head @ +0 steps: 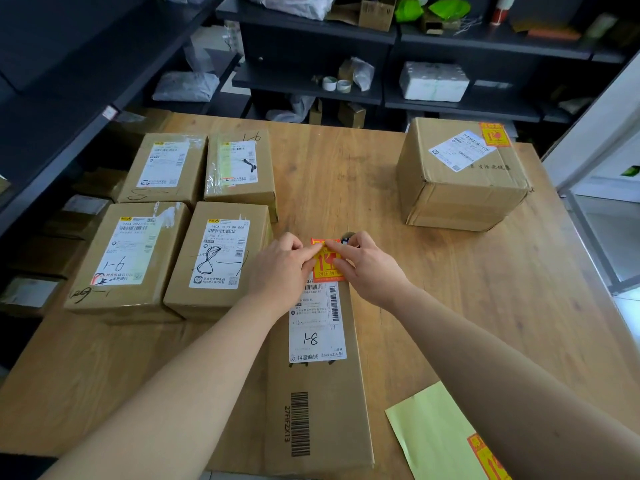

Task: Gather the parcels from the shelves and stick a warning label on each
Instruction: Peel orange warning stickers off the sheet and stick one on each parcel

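The left hand (282, 268) and the right hand (367, 268) meet over the far end of a long parcel (318, 410) that lies lengthwise in the middle of the table (467, 289). Both hands have their fingers curled, and the tips pinch the upper edge of a red and yellow warning label (327, 263). The label sits just above the parcel's white shipping slip (317, 320), its lower edge touching or overlapping the slip. Whether the label is fully stuck down cannot be told.

The main risk seems to be placement. If the label is lowered further, it could cover the slip's top barcode. Pressing one corner first could trap a crease or set it crooked.

Four parcels (218, 254) stand close together on the left of the table, with no warning label visible on them. A large box (460, 181) on the right has one at its far corner. A pale green backing sheet (433, 431) near the right forearm holds a spare label (485, 455); the arm could brush it off the table.
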A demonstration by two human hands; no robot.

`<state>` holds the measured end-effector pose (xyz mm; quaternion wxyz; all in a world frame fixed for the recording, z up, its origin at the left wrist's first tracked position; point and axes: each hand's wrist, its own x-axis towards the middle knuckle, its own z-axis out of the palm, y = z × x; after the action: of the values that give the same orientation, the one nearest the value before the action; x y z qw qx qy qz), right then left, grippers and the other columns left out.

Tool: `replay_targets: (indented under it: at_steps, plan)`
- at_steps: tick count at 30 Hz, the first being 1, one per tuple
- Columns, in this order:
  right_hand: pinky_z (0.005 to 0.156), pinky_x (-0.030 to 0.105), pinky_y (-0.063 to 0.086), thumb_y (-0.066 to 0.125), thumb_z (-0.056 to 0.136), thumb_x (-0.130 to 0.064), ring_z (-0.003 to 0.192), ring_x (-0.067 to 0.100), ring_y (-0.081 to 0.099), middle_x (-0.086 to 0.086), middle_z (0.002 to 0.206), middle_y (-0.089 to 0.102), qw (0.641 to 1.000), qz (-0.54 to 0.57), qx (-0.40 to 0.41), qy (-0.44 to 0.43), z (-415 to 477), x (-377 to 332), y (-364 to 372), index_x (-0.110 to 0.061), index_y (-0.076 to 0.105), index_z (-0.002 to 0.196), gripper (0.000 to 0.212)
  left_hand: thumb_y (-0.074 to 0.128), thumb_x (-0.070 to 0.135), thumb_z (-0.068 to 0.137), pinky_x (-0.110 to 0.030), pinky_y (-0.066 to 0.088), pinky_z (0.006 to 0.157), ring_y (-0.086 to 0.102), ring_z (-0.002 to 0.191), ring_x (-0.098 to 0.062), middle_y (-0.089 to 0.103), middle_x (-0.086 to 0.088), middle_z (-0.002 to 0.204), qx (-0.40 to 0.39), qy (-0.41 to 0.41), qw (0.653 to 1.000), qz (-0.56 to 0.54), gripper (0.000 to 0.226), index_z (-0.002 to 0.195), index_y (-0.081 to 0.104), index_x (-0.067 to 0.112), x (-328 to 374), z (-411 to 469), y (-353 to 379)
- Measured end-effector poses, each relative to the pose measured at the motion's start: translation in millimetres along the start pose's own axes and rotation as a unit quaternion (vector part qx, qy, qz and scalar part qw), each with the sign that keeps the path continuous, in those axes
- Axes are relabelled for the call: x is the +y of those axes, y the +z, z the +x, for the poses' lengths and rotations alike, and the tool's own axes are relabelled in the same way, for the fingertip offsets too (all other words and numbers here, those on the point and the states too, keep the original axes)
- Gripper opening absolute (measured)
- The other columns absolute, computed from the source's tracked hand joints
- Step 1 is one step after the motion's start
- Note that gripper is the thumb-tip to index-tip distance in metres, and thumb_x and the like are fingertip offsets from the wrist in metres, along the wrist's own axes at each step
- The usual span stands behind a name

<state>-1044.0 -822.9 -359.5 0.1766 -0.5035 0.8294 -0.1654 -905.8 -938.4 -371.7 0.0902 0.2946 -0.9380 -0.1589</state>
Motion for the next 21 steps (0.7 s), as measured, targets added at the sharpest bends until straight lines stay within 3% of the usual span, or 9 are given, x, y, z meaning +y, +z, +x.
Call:
replay_targets:
  at_steps: [6, 11, 15, 21]
  plan:
    - [0.078, 0.036, 0.053, 0.037, 0.1, -0.041, 0.093, 0.017, 0.055, -0.001, 0.116, 0.042, 1.0, -0.009, -0.016, -0.009, 6, 0, -5, -0.041, 0.042, 0.138, 0.038, 0.045, 0.039, 0.097, -0.039, 0.048, 0.078, 0.053, 0.092, -0.019, 0.048, 0.005, 0.1, -0.063, -0.038, 0.997, -0.028, 0.036, 0.132, 0.049, 0.043, 2, 11, -8]
    - [0.08, 0.036, 0.051, 0.03, 0.101, -0.043, 0.094, 0.017, 0.055, -0.001, 0.121, 0.042, 0.998, 0.012, -0.051, 0.02, 13, 3, -3, -0.037, 0.043, 0.134, 0.035, 0.039, 0.043, 0.099, -0.039, 0.047, 0.084, 0.054, 0.103, -0.022, 0.048, 0.0, 0.113, -0.118, -0.057, 0.991, 0.002, 0.034, 0.131, 0.048, 0.037, 4, 20, -13]
    - [0.086, 0.042, 0.05, 0.027, 0.102, -0.044, 0.098, 0.022, 0.056, 0.002, 0.124, 0.043, 0.997, 0.032, -0.058, 0.045, 15, 9, 1, -0.034, 0.042, 0.135, 0.038, 0.04, 0.044, 0.098, -0.039, 0.045, 0.088, 0.051, 0.102, -0.021, 0.046, -0.001, 0.111, -0.102, -0.054, 0.993, 0.012, 0.033, 0.127, 0.053, 0.033, 3, 21, -12]
    - [0.088, 0.042, 0.049, 0.026, 0.102, -0.042, 0.104, 0.021, 0.052, -0.001, 0.118, 0.045, 0.991, 0.122, -0.001, 0.054, 11, 3, 16, -0.028, 0.045, 0.134, 0.04, 0.032, 0.045, 0.099, -0.029, 0.03, 0.073, 0.038, 0.084, -0.014, 0.039, 0.003, 0.097, -0.015, -0.04, 0.996, 0.077, 0.034, 0.119, 0.057, 0.031, 7, 8, -4]
